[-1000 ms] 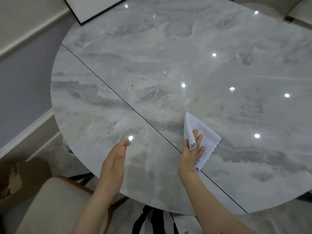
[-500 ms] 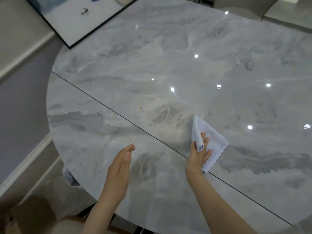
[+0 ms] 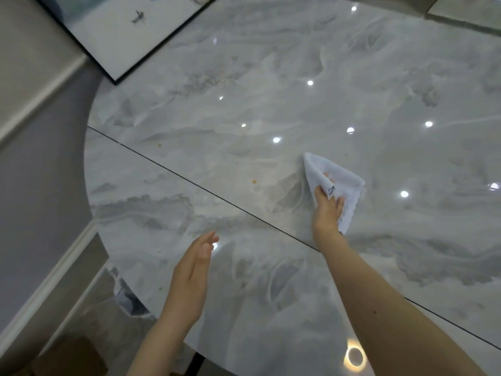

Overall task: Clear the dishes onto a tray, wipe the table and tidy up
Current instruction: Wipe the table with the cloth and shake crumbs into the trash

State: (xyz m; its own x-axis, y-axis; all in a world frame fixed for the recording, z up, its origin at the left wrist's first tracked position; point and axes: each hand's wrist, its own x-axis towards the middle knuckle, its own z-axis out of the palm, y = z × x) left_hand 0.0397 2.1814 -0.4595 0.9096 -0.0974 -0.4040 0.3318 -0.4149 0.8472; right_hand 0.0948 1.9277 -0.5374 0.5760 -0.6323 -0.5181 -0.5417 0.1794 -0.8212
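The cloth (image 3: 334, 185) has slid toward twelve o'clock across the table (image 3: 244, 77). Right hand (image 3: 326, 210) fingers curl, gripping it beyond the seam (image 3: 189, 180). Left hand (image 3: 193, 270) hovers at seven o'clock, fingers straight together. A crumb (image 3: 254, 181) lies at nine o'clock.

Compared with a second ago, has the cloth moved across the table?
Yes. The cloth has slid a little away from the seam, farther from the person's side.

We see bare marble table (image 3: 271, 109) ahead of the cloth (image 3: 320, 172), with only crumbs (image 3: 254, 181) scattered on it. A framed picture (image 3: 122, 31) blocks the far-left edge; our left hand (image 3: 191, 275) hovers nearby.
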